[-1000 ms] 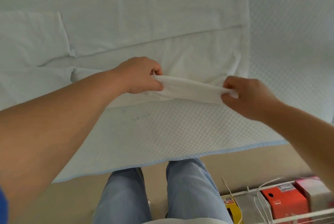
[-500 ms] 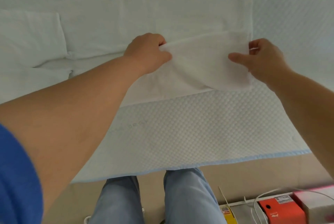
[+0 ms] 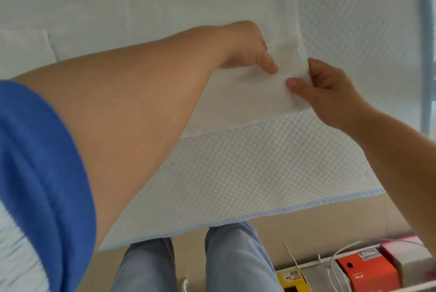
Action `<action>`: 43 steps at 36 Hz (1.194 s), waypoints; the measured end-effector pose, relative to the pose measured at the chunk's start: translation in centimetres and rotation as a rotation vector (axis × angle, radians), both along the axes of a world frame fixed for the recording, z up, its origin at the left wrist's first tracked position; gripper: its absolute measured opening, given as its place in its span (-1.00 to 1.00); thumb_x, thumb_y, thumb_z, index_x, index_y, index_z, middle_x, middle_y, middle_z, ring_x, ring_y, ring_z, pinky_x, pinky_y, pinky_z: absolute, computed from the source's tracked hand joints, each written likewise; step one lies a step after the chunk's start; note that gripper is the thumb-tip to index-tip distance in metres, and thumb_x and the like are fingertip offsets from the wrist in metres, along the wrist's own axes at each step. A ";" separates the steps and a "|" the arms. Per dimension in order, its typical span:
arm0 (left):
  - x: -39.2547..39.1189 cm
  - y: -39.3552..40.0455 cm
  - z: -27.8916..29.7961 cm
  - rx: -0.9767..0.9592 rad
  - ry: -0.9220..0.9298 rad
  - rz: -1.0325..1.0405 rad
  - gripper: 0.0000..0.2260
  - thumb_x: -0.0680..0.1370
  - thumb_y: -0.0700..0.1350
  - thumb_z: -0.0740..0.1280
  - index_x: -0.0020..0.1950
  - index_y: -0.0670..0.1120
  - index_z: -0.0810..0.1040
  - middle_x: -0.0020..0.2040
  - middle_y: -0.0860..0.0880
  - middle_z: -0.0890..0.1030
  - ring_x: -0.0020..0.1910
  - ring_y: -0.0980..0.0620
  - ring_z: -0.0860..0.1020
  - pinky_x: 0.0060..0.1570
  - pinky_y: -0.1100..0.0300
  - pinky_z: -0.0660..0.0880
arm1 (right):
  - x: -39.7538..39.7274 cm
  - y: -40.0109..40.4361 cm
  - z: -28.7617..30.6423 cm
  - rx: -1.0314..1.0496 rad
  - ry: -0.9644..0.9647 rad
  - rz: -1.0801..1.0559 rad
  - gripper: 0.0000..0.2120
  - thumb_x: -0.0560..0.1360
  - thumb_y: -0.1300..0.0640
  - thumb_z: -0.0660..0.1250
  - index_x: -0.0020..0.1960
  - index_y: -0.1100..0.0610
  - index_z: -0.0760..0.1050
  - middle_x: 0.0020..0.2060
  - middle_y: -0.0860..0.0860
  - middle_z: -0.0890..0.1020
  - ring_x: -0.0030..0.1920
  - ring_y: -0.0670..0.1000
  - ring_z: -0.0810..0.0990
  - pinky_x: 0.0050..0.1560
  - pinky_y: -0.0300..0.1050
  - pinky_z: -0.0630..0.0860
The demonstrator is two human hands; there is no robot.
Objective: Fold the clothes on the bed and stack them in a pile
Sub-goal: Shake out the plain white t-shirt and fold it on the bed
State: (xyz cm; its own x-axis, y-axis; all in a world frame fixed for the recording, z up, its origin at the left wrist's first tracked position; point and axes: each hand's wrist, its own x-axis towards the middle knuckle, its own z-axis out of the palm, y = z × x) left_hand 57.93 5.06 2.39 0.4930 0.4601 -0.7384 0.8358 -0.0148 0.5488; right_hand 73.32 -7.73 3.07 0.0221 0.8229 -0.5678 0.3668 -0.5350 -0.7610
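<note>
White garment [image 3: 236,100] laid flat on bed [image 3: 236,173], long axis left-right; folded right edge pinched by left hand [image 3: 245,49] and right hand [image 3: 325,93].

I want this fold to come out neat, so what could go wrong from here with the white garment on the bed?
1. Both hands hold one corner: the left hand and right hand pinch the white garment near its right edge, so the free left part may sag or crease.
2. White cloth on the pale bed cover hides the edges, so layers could misalign.
3. If either grip slips, the folded flap may fall open.
</note>
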 end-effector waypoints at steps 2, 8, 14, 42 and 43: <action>0.9 0.1 0.1 0.060 0.004 -0.090 -0.80 0.42 0.01 0.43 -0.18 -0.10 0.55 -0.25 0.01 0.51 -0.18 0.04 0.44 -0.37 0.29 0.28 | 0.6 -0.2 -0.3 -0.054 -0.019 -0.017 -0.89 0.47 -0.08 0.31 -0.02 -0.13 0.55 -0.07 -0.11 0.65 0.01 0.01 0.60 0.14 0.09 0.51; 1.7 -0.8 -0.4 0.151 -0.063 -0.133 -0.91 0.48 -0.04 0.36 -0.05 -0.01 0.56 -0.21 0.05 0.49 -0.18 0.06 0.43 -0.34 0.21 0.28 | 1.8 -1.1 -1.3 -0.295 -0.023 0.081 -0.73 0.43 -0.08 0.39 0.11 -0.12 0.51 -0.10 -0.23 0.61 -0.08 -0.20 0.57 -0.08 -0.26 0.46; 1.5 -2.3 -1.8 0.302 -0.059 -0.115 -0.82 0.47 -0.03 0.33 -0.30 0.05 0.40 -0.31 0.08 0.40 -0.17 -0.02 0.41 -0.21 0.20 0.26 | 3.1 -1.7 -2.0 -0.412 -0.262 0.174 -0.80 0.43 -0.06 0.40 0.00 0.01 0.55 -0.12 -0.03 0.60 -0.13 0.01 0.56 -0.10 -0.09 0.46; -28.0 -6.6 -0.4 0.506 0.477 0.093 -0.70 0.47 -0.03 0.32 0.17 -0.07 0.58 0.13 -0.18 0.57 0.16 -0.20 0.49 0.16 -0.04 0.38 | -13.7 2.4 -1.8 0.175 -0.496 0.369 -0.65 0.53 0.09 0.23 0.30 0.12 0.40 0.27 0.05 0.38 -0.02 0.13 0.54 -0.03 -0.10 0.39; -29.0 -6.6 -0.7 0.510 0.474 0.069 -0.66 0.46 0.03 0.32 0.18 -0.06 0.57 0.16 -0.15 0.56 0.19 -0.18 0.47 0.21 -0.05 0.34 | -14.4 3.0 -2.1 0.176 -0.524 0.395 -0.65 0.54 0.07 0.21 0.31 0.11 0.39 0.27 0.06 0.38 0.01 0.16 0.53 -0.02 -0.09 0.38</action>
